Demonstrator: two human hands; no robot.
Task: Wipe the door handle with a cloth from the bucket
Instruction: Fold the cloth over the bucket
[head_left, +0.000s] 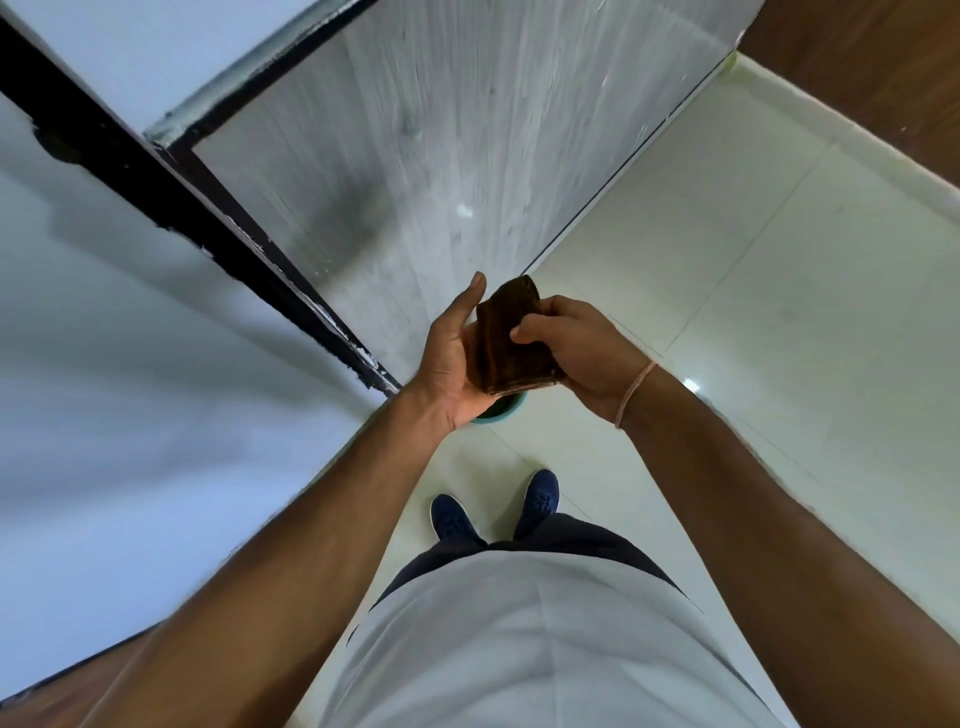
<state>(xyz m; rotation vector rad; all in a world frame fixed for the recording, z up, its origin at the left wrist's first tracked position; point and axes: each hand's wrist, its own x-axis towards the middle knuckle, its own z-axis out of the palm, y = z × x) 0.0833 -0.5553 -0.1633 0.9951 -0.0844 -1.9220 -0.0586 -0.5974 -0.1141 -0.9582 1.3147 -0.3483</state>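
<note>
A folded dark brown cloth (511, 338) lies across the palm of my left hand (449, 364), which is turned upward with its fingers spread beneath it. My right hand (576, 345) pinches the cloth from the right, thumb on top. Directly below the hands a sliver of a teal bucket (506, 408) shows on the floor; the rest of it is hidden by the hands and cloth. The grey wood-grain door (441, 145) rises just beyond the hands. No door handle is visible.
A black door frame (208, 218) runs diagonally on the left beside a pale wall (104, 364). White glossy floor tiles (753, 312) spread to the right, edged by a brown wooden surface (883, 67). My blue shoes (540, 501) stand just behind the bucket.
</note>
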